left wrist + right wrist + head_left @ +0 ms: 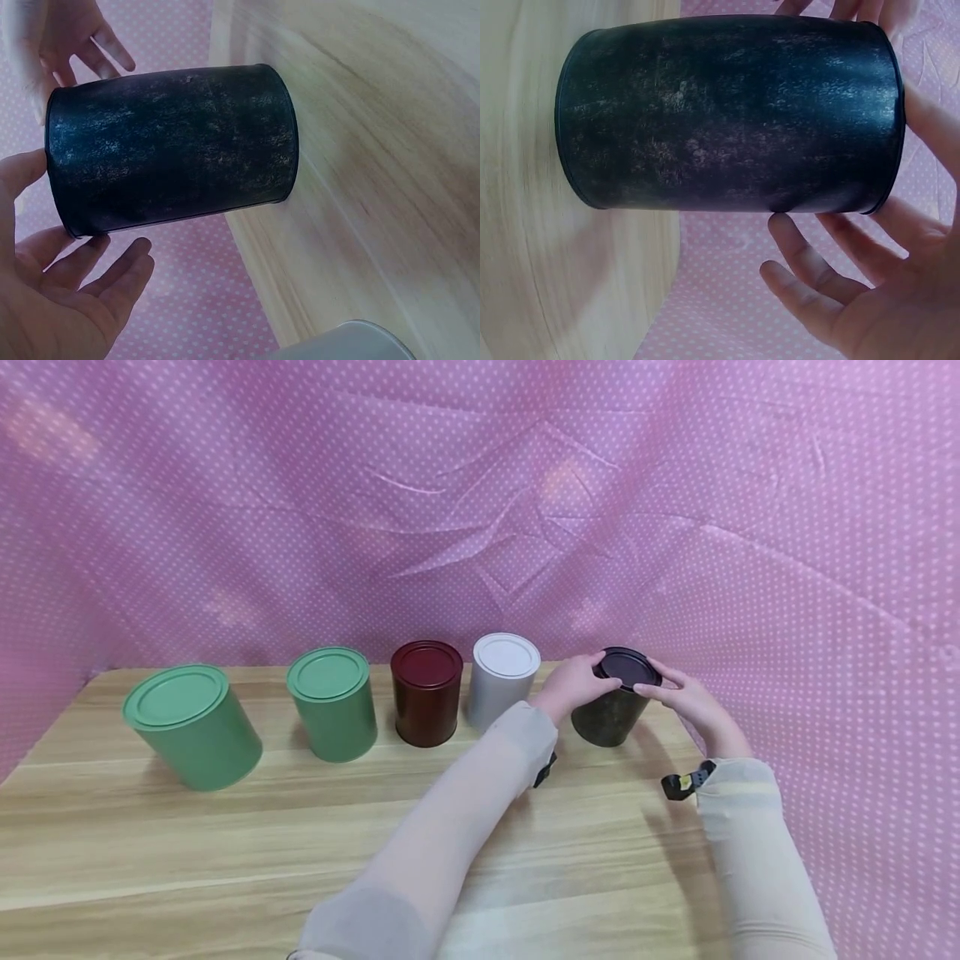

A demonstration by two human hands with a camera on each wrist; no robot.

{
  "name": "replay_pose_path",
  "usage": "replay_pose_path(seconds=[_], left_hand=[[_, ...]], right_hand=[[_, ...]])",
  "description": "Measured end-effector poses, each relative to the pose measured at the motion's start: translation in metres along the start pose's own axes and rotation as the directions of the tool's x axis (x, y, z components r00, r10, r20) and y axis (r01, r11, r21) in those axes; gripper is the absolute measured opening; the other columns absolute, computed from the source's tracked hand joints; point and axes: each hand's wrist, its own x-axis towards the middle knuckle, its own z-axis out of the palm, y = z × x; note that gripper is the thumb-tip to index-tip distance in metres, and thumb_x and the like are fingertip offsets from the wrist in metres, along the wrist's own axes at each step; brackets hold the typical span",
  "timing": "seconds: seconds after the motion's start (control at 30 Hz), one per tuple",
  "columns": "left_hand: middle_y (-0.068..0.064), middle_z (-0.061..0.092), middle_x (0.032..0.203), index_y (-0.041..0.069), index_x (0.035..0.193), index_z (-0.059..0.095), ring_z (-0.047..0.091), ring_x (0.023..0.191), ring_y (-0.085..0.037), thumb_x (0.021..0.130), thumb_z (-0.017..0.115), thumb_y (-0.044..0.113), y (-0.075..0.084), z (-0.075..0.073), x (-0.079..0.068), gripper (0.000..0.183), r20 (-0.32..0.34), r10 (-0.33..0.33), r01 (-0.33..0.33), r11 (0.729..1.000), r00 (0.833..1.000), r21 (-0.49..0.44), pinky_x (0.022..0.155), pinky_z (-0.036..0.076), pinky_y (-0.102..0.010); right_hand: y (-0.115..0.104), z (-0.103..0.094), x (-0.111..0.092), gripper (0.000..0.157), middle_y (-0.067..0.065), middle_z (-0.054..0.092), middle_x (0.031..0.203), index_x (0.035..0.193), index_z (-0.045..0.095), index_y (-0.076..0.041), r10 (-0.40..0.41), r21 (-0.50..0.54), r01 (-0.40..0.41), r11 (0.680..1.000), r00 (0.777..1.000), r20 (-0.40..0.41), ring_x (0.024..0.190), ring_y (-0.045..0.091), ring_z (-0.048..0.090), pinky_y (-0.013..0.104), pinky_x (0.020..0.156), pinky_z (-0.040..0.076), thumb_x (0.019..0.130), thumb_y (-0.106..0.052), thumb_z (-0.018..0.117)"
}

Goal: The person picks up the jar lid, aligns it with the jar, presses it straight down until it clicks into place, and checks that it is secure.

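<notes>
At the right end of the row, a black lidded can (607,718) with a scuffed, mottled side stands on the table. My left hand (572,683) holds its top edge from the left, thumb over the lid's rim and fingers along the side. From the opposite side my right hand (696,703) grips the same edge, its thumb at the front of the lid. In the left wrist view, fingertips bend around the rim of the can (172,146). The right wrist view has the can (727,112) with several fingers spread beneath its upper end.
Left of the black can stand a white can (504,681), a dark red can (427,697), a green can (333,706) and a larger green can (197,727). They line the back of the wooden table (187,868). A pink dotted cloth (450,527) hangs behind and on the right.
</notes>
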Motion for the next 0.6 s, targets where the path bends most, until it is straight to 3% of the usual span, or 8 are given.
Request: replay_pose_path(seconds=[0.23, 0.33, 0.47, 0.53, 0.6], left_hand=[[-0.001, 0.050, 0.146, 0.018, 0.147, 0.043, 0.047, 0.134, -0.016, 0.092, 0.059, 0.043, 0.004, 0.003, 0.000, 0.063, -0.031, -0.031, 0.030, 0.998, 0.999, -0.054, 0.110, 0.039, -0.028], [-0.002, 0.049, 0.147, 0.017, 0.147, 0.043, 0.047, 0.135, -0.016, 0.092, 0.059, 0.043, 0.006, 0.005, -0.001, 0.063, -0.034, -0.036, 0.034, 0.998, 0.999, -0.057, 0.110, 0.039, -0.027], [-0.002, 0.047, 0.148, 0.018, 0.148, 0.041, 0.045, 0.136, -0.016, 0.092, 0.059, 0.043, 0.007, 0.007, -0.004, 0.064, -0.040, -0.034, 0.031, 0.996, 0.999, -0.085, 0.111, 0.037, -0.027], [-0.002, 0.045, 0.150, 0.017, 0.149, 0.040, 0.043, 0.138, -0.016, 0.092, 0.060, 0.042, 0.006, 0.009, -0.005, 0.065, -0.048, -0.035, 0.029, 0.993, 0.998, -0.117, 0.113, 0.035, -0.027], [-0.001, 0.043, 0.151, 0.017, 0.149, 0.038, 0.041, 0.139, -0.015, 0.092, 0.060, 0.041, 0.006, 0.011, -0.007, 0.065, -0.057, -0.040, 0.031, 0.989, 0.998, -0.147, 0.114, 0.034, -0.027]], right_hand=[[0.002, -0.003, 0.004, 0.083, 0.013, 0.004, 0.163, 0.157, 0.009, -0.023, -0.043, -0.021, 0.044, 0.999, 0.999, 0.019, 0.147, 0.039, 0.011, 0.057, 0.118, 0.015, 0.094, -0.040, 0.060], [-0.002, -0.008, 0.003, 0.082, 0.019, 0.002, 0.162, 0.157, 0.008, -0.023, -0.044, -0.179, 0.048, 0.983, 0.999, 0.030, 0.146, 0.046, 0.007, 0.065, 0.114, 0.015, 0.094, -0.045, 0.057], [-0.005, -0.013, 0.001, 0.083, 0.029, 0.005, 0.158, 0.156, 0.009, -0.021, -0.049, -0.369, 0.059, 0.928, 0.998, 0.036, 0.142, 0.056, 0.006, 0.072, 0.109, 0.015, 0.093, -0.052, 0.054], [-0.003, -0.013, 0.001, 0.083, 0.029, 0.007, 0.158, 0.156, 0.009, -0.021, -0.061, -0.348, 0.071, 0.935, 0.997, 0.040, 0.142, 0.055, 0.007, 0.071, 0.110, 0.015, 0.093, -0.052, 0.054], [0.003, -0.012, 0.001, 0.082, 0.023, 0.006, 0.160, 0.156, 0.009, -0.022, -0.073, -0.262, 0.082, 0.962, 0.996, 0.043, 0.145, 0.049, 0.008, 0.067, 0.113, 0.015, 0.094, -0.049, 0.055]])
